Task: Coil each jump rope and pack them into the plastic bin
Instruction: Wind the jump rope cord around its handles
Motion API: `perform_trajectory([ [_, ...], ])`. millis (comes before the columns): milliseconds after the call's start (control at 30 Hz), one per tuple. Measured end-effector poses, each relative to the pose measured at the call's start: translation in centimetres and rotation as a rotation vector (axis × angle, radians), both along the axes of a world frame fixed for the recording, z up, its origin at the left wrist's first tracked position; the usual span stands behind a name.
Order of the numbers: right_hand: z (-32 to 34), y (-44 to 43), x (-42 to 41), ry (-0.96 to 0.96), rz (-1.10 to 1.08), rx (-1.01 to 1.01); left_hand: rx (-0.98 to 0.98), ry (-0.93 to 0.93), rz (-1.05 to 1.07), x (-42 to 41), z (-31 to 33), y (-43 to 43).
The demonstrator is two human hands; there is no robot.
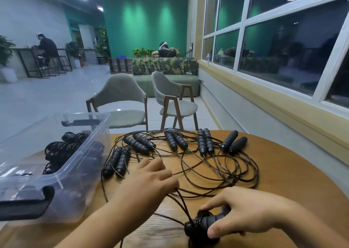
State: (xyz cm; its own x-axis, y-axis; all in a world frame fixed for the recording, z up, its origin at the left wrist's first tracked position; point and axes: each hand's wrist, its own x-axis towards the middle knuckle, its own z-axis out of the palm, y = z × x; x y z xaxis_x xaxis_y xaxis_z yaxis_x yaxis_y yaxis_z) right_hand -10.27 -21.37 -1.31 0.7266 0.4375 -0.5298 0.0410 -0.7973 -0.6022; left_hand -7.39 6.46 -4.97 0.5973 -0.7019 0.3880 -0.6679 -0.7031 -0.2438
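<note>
**A:** What have I got in my right hand [243, 212] at the near edge of the table [283, 172]?

**B:** The handles [204, 223] of one jump rope, fingers clenched round them, thumb on the near side. Their long axis runs left to right along that edge, cap end pointing left, with a few turns of cord already bunched at the cap.

**A:** And my left hand [149, 179]?

**B:** Flat and spread, fingers released over the loose cord [217, 172] near the table's middle. One strand seems to pass under the fingertips, but I cannot tell whether it is pinched.

**A:** So which way does the slack lie?

**B:** Up and left from the handles, straight toward the left hand. That hand is nearer to it, so I judge it should feed cord while the right keeps the handles steady.

**A:** Where does it go after?

**B:** Into the plastic bin [56, 176] at the left edge, which already holds coiled ropes [62, 151]. Five more handle pairs [205, 144] lie along the far edge, their cords tangled together
</note>
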Motion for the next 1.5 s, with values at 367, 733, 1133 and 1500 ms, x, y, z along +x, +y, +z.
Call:
perform_trajectory([
  [367, 1.4, 0.7, -0.6, 0.21, 0.139, 0.216, -0.093, -0.071, 0.055, 0.2, 0.4, 0.1],
  [733, -1.3, 1.7, 0.3, 0.325, 0.163, 0.905, -0.214, 0.178, 0.08, 0.5, -1.7, -1.4],
  [1133, -2.6, 2.1, 0.0, 0.47, -0.286, 1.483, -0.222, 0.176, 0.085, -1.4, -0.9, -3.1],
  [1500, -0.8, 1.8, -0.2, 0.079, -0.563, 1.404, -0.327, 0.574, 0.125, -3.0, 0.0, -3.8],
])
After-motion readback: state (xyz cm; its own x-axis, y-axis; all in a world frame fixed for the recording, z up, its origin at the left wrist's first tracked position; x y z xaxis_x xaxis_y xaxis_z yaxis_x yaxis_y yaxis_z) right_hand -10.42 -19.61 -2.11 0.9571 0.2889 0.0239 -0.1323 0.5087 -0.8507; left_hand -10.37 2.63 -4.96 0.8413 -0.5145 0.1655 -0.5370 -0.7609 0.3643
